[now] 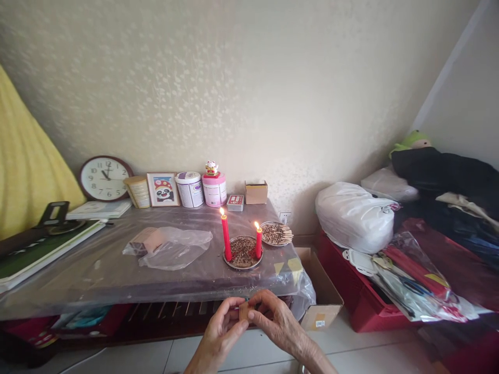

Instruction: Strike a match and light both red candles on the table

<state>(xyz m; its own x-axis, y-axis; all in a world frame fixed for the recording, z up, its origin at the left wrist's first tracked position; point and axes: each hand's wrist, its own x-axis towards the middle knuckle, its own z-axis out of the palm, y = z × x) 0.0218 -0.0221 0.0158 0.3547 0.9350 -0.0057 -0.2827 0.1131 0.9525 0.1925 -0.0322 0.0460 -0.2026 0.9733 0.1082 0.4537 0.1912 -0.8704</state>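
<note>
In front of the table edge, my left hand (224,327) and my right hand (275,319) meet around a small brown cardboard box (244,311) that looks like a matchbox. The fingers of both hands are closed on it and cover most of its sides. Just beyond them, a round metal plate (244,267) full of dark burnt bits carries two lit red candles: a tall candle (225,236) on the left and a shorter candle (259,244) on the right. Behind it to the right lies a second plate (267,241) with many matchsticks (284,235).
A clear plastic bag (179,249) with a brown block lies left on the plastic-covered table (156,280). Along the wall stand a clock (105,178), a panda picture (163,189), tubs (189,190) and an open small carton (256,193). Right of the table are a cardboard box (325,301) and a red bin (370,306).
</note>
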